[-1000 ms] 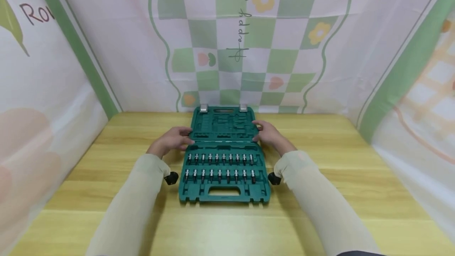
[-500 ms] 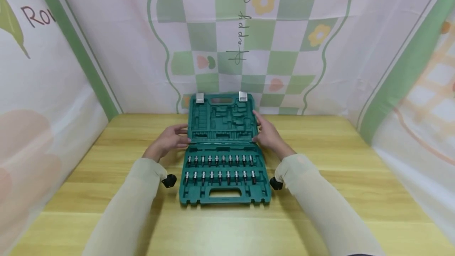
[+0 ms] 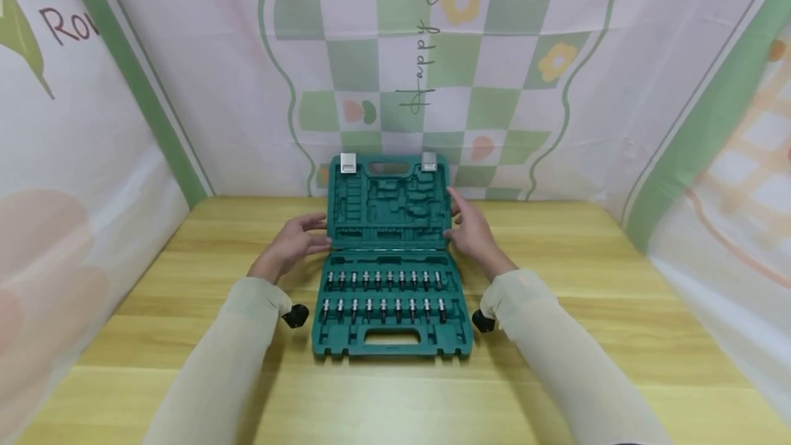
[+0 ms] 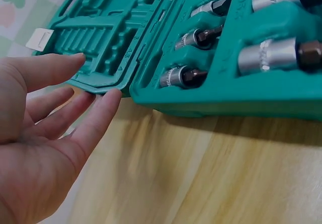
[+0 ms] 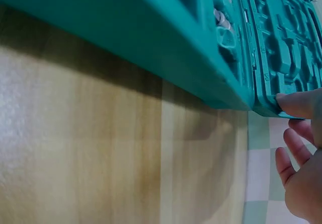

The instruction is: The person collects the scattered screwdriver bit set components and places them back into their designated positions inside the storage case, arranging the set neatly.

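Note:
A green plastic tool case (image 3: 389,345) lies open on the wooden table (image 3: 556,335). Its tray holds two rows of metal socket bits (image 3: 383,280). The lid (image 3: 389,204) stands tilted up at the far side, with two silver latches (image 3: 348,163) on its top edge. My left hand (image 3: 296,239) has straight fingers touching the lid's left edge. My right hand (image 3: 469,232) touches the lid's right edge. In the left wrist view the fingertips (image 4: 108,100) reach under the lid (image 4: 110,27), next to the bits (image 4: 183,76). The right wrist view shows a fingertip (image 5: 297,103) against the lid (image 5: 287,48).
Printed cloth walls (image 3: 185,88) with green checks close in the table at the back and on both sides. Bare wood lies to the left, right and front of the case. Small black wrist cameras (image 3: 295,315) sit at both cuffs.
The lid has swung up from lying nearly flat to a steep tilt. Both hands stayed at its side edges and rose a little with it.

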Tool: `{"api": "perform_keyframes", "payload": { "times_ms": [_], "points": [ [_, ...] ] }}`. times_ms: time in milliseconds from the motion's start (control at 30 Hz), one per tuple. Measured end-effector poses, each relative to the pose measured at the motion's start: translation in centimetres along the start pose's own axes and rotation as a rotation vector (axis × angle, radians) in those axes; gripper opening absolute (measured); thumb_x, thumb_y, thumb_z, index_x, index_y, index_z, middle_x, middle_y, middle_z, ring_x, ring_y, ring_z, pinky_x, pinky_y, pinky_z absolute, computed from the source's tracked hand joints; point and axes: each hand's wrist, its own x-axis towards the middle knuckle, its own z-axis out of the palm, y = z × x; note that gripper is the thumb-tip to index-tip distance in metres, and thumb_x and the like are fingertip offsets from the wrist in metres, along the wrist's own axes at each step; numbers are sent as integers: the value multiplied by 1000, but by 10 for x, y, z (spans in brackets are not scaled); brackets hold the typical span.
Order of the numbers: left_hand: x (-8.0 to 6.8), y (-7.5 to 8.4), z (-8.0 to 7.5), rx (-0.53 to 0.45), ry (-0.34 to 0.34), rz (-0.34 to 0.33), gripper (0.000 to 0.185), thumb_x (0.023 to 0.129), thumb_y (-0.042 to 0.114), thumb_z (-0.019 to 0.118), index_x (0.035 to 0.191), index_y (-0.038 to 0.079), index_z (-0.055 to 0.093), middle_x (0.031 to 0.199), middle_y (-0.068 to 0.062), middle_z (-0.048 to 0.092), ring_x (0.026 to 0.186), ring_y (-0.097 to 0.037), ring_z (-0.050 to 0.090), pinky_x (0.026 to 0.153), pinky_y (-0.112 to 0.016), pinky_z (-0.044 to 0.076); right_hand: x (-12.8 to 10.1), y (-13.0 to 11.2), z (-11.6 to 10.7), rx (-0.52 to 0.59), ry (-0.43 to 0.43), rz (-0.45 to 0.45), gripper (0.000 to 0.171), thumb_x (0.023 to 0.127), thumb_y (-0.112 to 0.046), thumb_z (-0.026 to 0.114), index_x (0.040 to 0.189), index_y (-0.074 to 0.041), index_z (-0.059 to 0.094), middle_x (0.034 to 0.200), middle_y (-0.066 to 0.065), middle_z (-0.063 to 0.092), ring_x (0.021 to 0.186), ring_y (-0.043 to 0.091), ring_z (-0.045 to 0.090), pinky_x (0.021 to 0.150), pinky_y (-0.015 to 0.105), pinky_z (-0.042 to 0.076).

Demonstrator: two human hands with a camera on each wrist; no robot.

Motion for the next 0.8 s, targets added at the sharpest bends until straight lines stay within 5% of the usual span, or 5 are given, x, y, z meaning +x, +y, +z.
{"api": "perform_keyframes", "payload": {
  "times_ms": [500,800],
  "points": [
    [0,10,6,-81,90,-15,64,92,-11,53,151,3,31,141,-21,39,118,-37,53,96,-44,48,-3,-5,-3,56,142,16,87,82,7,72,153,-23,30,106,13,59,98,28,54,86,45,47],
    [1,16,8,-93,111,0,62,92,-6,56,150,2,33,140,-20,36,118,-35,51,100,-51,44,-1,-14,-7,185,250,30,66,87,6,64,145,-18,44,110,15,59,100,30,57,83,45,50]
  ]
}}
